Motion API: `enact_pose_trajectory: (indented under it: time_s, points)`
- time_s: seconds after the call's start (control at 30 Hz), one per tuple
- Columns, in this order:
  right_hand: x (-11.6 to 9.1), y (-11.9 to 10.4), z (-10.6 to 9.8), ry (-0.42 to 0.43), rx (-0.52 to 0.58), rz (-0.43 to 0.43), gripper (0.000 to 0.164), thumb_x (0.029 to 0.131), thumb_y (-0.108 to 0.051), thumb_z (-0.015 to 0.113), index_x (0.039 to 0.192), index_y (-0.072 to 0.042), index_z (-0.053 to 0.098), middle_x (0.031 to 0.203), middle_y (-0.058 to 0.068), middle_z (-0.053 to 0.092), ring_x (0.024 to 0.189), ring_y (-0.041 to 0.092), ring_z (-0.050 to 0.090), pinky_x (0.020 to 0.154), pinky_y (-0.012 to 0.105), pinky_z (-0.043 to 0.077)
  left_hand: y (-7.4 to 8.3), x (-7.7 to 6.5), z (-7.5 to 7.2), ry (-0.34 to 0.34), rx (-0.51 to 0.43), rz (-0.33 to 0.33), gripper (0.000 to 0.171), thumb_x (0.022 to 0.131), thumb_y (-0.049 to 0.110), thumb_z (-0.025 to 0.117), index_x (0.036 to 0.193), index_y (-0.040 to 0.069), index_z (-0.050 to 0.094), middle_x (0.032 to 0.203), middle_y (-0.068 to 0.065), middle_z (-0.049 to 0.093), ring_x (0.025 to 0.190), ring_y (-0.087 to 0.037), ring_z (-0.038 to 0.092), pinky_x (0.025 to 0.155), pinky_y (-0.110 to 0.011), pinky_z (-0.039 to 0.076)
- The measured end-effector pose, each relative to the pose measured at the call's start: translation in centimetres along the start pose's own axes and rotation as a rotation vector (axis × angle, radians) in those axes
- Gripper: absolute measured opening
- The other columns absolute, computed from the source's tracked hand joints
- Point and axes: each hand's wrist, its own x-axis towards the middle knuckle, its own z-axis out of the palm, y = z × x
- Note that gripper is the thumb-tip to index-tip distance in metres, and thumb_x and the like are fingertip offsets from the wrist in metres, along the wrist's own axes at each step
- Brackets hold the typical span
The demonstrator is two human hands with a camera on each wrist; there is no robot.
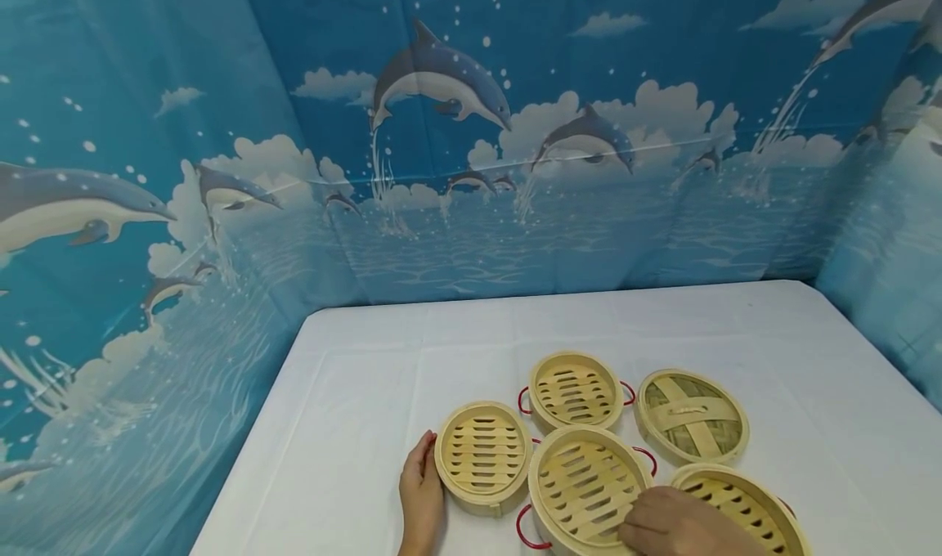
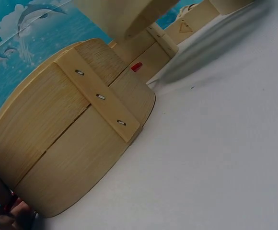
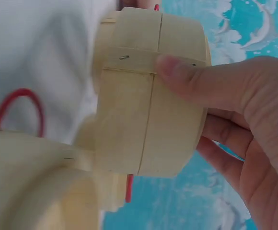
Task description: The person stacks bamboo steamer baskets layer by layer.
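Round bamboo steamer baskets with slatted bottoms and red side handles stand on the table. My right hand [image 1: 677,523] pinches the near rim of the middle steamer basket [image 1: 581,490]. In the right wrist view its thumb [image 3: 177,74] presses the outer wall, with the fingers over the rim. That basket looks raised: in the left wrist view its blurred wall [image 2: 124,14] hangs above a shadow. My left hand [image 1: 423,490] holds the left side of another steamer basket [image 1: 483,458]; its fingers [image 2: 9,218] curl low against the wall, partly hidden.
Behind stands another steamer basket [image 1: 576,392] with red handles. A woven bamboo lid [image 1: 692,417] lies to its right. One more steamer basket [image 1: 758,511] is at the front right, partly behind my right hand. A dolphin-print curtain [image 1: 456,237] borders the white table [image 1: 353,425].
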Motion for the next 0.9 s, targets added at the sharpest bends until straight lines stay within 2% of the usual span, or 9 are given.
enact_pose_trajectory:
  time_s: [0.1, 0.27, 0.33, 0.4, 0.47, 0.53, 0.67, 0.77, 0.9]
  points:
    - [1.0, -0.4, -1.1, -0.051, -0.033, 0.05, 0.019, 0.084, -0.031, 0.067, 0.093, -0.014, 0.067, 0.089, -0.012, 0.057, 0.083, 0.002, 0.052, 0.073, 0.017, 0.042, -0.1, 0.0, 0.0, -0.002, -0.007, -0.009, 0.033, 0.097, 0.001, 0.04, 0.127, -0.013, 0.042, 0.127, -0.027, 0.047, 0.121, -0.033, 0.043, 0.096, -0.033, 0.04]
    - [3.4, -0.9, -2.2, -0.138, -0.118, 0.136, 0.031, 0.083, -0.044, 0.064, 0.099, -0.017, 0.065, 0.096, -0.013, 0.055, 0.088, 0.004, 0.051, 0.08, 0.015, 0.039, 0.6, -0.2, -0.2, 0.0, -0.003, -0.008, 0.032, 0.096, -0.001, 0.041, 0.126, -0.015, 0.043, 0.125, -0.028, 0.048, 0.12, -0.035, 0.044, 0.095, -0.035, 0.04]
    - [4.5, -0.8, -2.1, -0.131, -0.125, 0.134, 0.029, 0.09, -0.041, 0.056, 0.1, -0.016, 0.064, 0.095, -0.012, 0.056, 0.087, 0.004, 0.051, 0.078, 0.016, 0.039, 0.6, -0.2, -0.3, 0.005, 0.01, -0.004, 0.032, 0.096, -0.001, 0.041, 0.125, -0.014, 0.044, 0.124, -0.028, 0.049, 0.119, -0.035, 0.044, 0.095, -0.035, 0.04]
    - [5.4, -0.6, -1.7, -0.109, -0.124, 0.129, 0.028, 0.095, -0.037, 0.048, 0.101, -0.015, 0.064, 0.094, -0.011, 0.057, 0.086, 0.005, 0.051, 0.075, 0.017, 0.041, -0.2, -0.1, -0.3, 0.008, 0.02, 0.003, 0.033, 0.097, 0.001, 0.041, 0.126, -0.012, 0.044, 0.125, -0.026, 0.05, 0.119, -0.033, 0.045, 0.095, -0.033, 0.04]
    - [6.2, -0.2, -1.1, -0.079, -0.117, 0.12, 0.021, 0.096, -0.028, 0.049, 0.099, -0.013, 0.064, 0.091, -0.009, 0.058, 0.084, 0.006, 0.051, 0.072, 0.02, 0.043, -0.3, 0.0, -0.2, 0.009, 0.014, 0.001, 0.033, 0.096, 0.001, 0.041, 0.126, -0.012, 0.044, 0.124, -0.025, 0.05, 0.119, -0.032, 0.045, 0.096, -0.033, 0.04]
    - [7.0, 0.0, -0.6, -0.064, -0.116, 0.132, 0.011, 0.09, -0.02, 0.059, 0.097, -0.013, 0.064, 0.089, -0.009, 0.059, 0.083, 0.007, 0.052, 0.072, 0.021, 0.045, -0.4, 0.0, -0.2, 0.007, 0.015, 0.006, 0.033, 0.096, 0.001, 0.041, 0.127, -0.011, 0.045, 0.124, -0.024, 0.051, 0.119, -0.032, 0.045, 0.096, -0.033, 0.04]
    - [8.1, 0.5, 0.5, -0.061, -0.123, 0.162, 0.03, 0.067, -0.009, 0.077, 0.095, -0.01, 0.065, 0.089, -0.006, 0.059, 0.084, 0.01, 0.054, 0.074, 0.026, 0.047, -0.3, 0.1, 0.0, 0.001, 0.016, 0.015, 0.033, 0.097, 0.001, 0.041, 0.127, -0.011, 0.044, 0.124, -0.024, 0.051, 0.119, -0.032, 0.045, 0.096, -0.033, 0.039]
    - [8.6, 0.8, 1.4, -0.053, -0.122, 0.174, 0.035, 0.061, -0.006, 0.08, 0.093, -0.009, 0.065, 0.089, -0.005, 0.059, 0.084, 0.011, 0.054, 0.075, 0.028, 0.047, -0.1, 0.1, 0.0, 0.004, 0.016, 0.02, 0.033, 0.097, 0.002, 0.041, 0.127, -0.011, 0.044, 0.124, -0.024, 0.051, 0.119, -0.032, 0.045, 0.096, -0.034, 0.04]
    - [9.3, 1.0, 2.4, -0.042, -0.14, 0.169, 0.034, 0.06, -0.006, 0.081, 0.09, -0.009, 0.065, 0.087, -0.004, 0.059, 0.081, 0.012, 0.054, 0.073, 0.028, 0.048, 0.1, 0.0, -0.1, 0.013, 0.017, 0.021, 0.033, 0.097, 0.003, 0.041, 0.127, -0.011, 0.045, 0.125, -0.024, 0.05, 0.119, -0.032, 0.045, 0.095, -0.034, 0.04]
